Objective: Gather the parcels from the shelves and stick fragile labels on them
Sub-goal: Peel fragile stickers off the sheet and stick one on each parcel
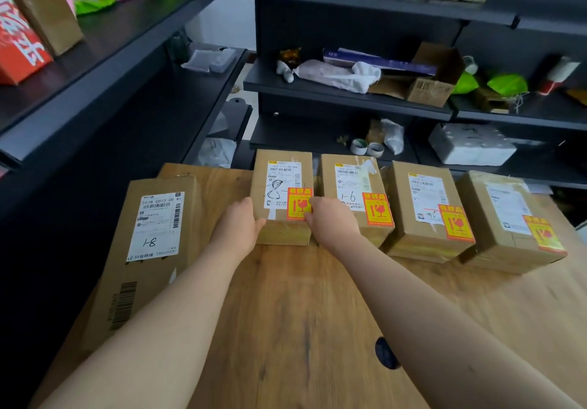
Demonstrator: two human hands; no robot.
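- Dark shelves (pixel 349 97) crowded with bags, boxes and tape rolls stand behind and to the left of a wooden tabletop (pixel 301 297), where five gathered parcels lie.
- The big parcel (pixel 149 265) sits at the left end, apart from the row. It carries a shipping slip but no orange sticker that can be seen.
- Three labelled parcels (pixel 413 237) fill the right of the row, each with an orange fragile sticker at its near right corner.
- The small parcel (pixel 282 233), at the left of the row, is the one being worked on.
- The left hand (pixel 243 221) is clamped on that parcel's near left corner, thumb on top, steadying it.
- The right hand (pixel 332 221) reaches its right side, fingertips (pixel 309 216) against the fragile label (pixel 298 203). Whether they press flat or pinch its edge cannot be told.
- The step appears to be smoothing down the fourth sticker, with the job nearly done.
- The next move likely calls for a fresh sticker, none of which is in view, and a shift left to the big parcel.
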